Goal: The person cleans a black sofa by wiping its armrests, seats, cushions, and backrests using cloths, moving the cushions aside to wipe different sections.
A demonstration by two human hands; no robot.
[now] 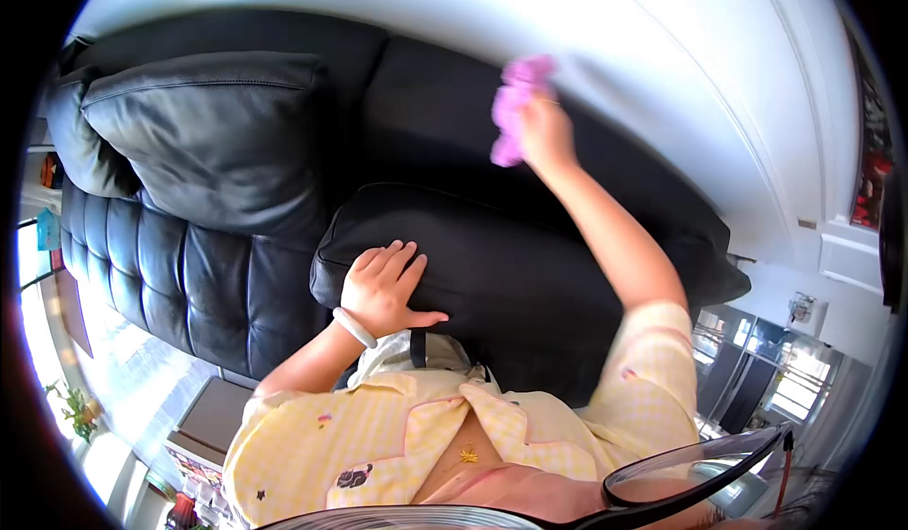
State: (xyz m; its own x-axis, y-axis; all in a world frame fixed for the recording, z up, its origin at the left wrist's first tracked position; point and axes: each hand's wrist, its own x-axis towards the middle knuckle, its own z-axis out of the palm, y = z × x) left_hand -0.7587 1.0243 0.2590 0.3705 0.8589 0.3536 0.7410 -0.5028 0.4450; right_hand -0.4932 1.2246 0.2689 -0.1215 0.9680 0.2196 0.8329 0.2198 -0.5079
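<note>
In the head view, my right hand (pixel 548 136) grips a bunched pink cloth (pixel 516 104) against the black sofa's backrest (pixel 430 95), near its upper edge. Motion blurs the hand and cloth slightly. My left hand (pixel 378 289), with a pale bangle on the wrist, lies flat with fingers spread on a black cushion (pixel 492 265) in front of me. Nothing is in that hand.
A large black leather pillow (pixel 213 138) leans on the sofa at the left, above the tufted seat (pixel 222 279). Behind the backrest rises a white wall (pixel 653 57). A brown-topped box (pixel 216 412) stands at the lower left.
</note>
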